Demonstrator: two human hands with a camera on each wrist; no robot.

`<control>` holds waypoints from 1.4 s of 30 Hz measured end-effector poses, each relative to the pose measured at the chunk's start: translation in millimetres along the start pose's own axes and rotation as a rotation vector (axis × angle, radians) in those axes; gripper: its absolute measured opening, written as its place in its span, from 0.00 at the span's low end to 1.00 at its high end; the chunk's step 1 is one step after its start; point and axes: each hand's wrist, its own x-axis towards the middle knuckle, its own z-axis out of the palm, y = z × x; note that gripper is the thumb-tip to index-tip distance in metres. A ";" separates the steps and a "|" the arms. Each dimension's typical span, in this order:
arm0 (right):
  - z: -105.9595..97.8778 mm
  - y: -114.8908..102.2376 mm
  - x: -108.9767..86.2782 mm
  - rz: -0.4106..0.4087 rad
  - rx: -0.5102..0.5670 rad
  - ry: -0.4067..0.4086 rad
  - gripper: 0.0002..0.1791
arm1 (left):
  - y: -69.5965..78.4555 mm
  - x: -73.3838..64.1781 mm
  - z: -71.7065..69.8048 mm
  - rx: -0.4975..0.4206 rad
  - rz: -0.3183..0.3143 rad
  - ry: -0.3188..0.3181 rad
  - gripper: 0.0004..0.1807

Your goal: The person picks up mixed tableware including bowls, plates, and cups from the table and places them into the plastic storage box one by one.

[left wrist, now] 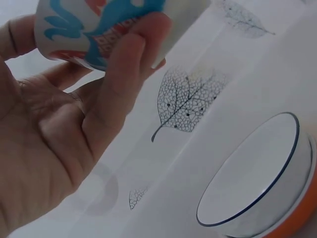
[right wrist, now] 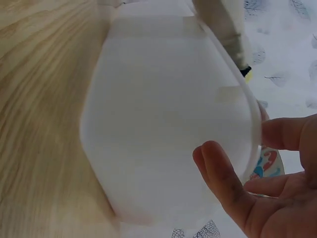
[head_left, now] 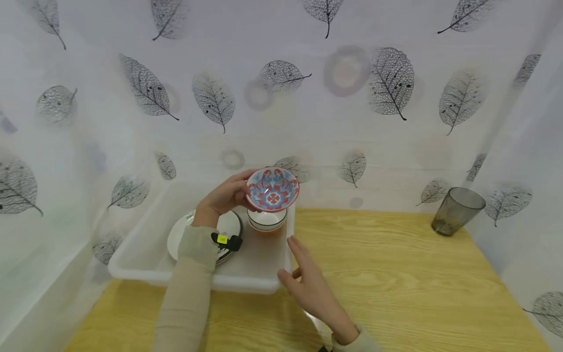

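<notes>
In the head view my left hand grips a small red-and-blue patterned bowl by its left side, its inside tilted toward me. The bowl is above the right part of a white plastic bin. Below it, in the bin, a white bowl with a dark rim sits on an orange one; the left wrist view shows this white bowl too. My right hand, fingers extended and apart, is at the bin's front right corner. From the right wrist, its fingers overlap the bin's rim.
Several stacked plates lie in the bin's middle, partly behind my left forearm. A grey see-through glass stands at the back right of the wooden table. A leaf-print sheet hangs behind and at both sides.
</notes>
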 end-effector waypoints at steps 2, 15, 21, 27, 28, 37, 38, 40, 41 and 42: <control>2.8 2.1 0.8 -0.010 -0.011 0.013 0.36 | -0.6 0.2 -0.9 0.012 -0.023 0.017 0.37; 5.3 4.8 3.9 -0.020 -0.018 0.004 0.33 | -4.7 2.3 -5.9 0.051 -0.205 0.146 0.35; 5.3 4.2 4.7 -0.020 -0.015 0.004 0.31 | -6.5 5.4 -6.4 0.054 -0.264 0.167 0.37; 5.9 4.7 6.5 -0.018 -0.008 0.000 0.30 | -8.0 6.2 -7.3 0.053 -0.302 0.218 0.32; 6.0 5.2 6.6 -0.016 -0.009 -0.002 0.30 | -8.2 6.0 -7.4 0.060 -0.309 0.228 0.31; 8.0 6.6 5.6 -0.026 -0.023 0.008 0.29 | -10.2 4.4 -6.8 0.120 -0.339 0.257 0.24; 7.9 6.7 5.6 -0.026 -0.025 0.007 0.29 | -9.8 4.3 -5.9 0.130 -0.343 0.261 0.24; 7.9 6.9 5.6 -0.031 -0.028 0.005 0.28 | -9.6 4.4 -4.6 0.145 -0.351 0.268 0.23; 7.8 6.5 5.5 -0.033 -0.030 0.003 0.28 | -9.5 4.6 -4.4 0.152 -0.356 0.276 0.23; 7.6 6.4 5.6 -0.032 -0.034 0.001 0.28 | -9.3 4.6 -4.2 0.157 -0.361 0.285 0.23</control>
